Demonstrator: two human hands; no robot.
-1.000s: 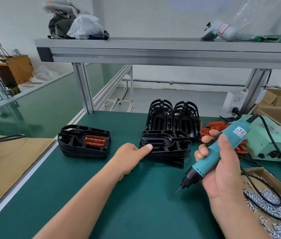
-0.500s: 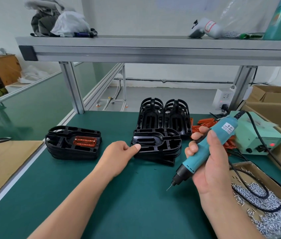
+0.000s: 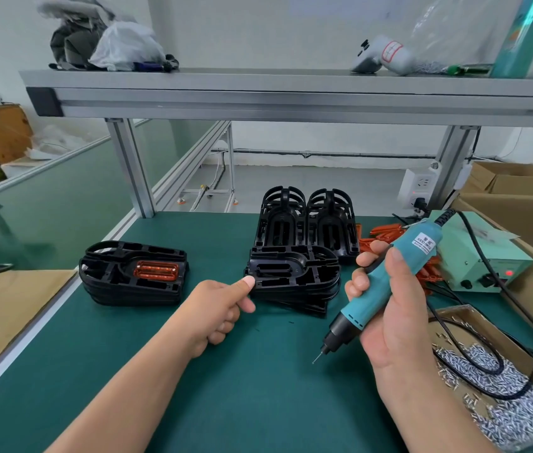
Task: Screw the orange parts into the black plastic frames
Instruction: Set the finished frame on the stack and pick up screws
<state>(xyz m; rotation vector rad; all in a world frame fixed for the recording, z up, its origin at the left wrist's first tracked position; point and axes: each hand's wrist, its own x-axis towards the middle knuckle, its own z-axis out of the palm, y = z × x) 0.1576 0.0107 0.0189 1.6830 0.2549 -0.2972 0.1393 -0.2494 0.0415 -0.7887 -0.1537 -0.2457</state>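
- Pinching the near-left corner of the middle frames (image 3: 294, 276), the left hand (image 3: 216, 308) has its thumb on top and fingers curled beneath; how many frames it grips is unclear.
- Right hand (image 3: 392, 308) is clamped round the screwdriver (image 3: 386, 286), tip down over the surface (image 3: 193, 371).
- One orange part (image 3: 155, 271) sits in the left frames (image 3: 128, 289), near the surface's left edge.
- Loose orange parts (image 3: 379, 235) toward the far-right corner are mostly hidden behind that hand.
- Screw box (image 3: 503, 413) at the right edge is cut off.
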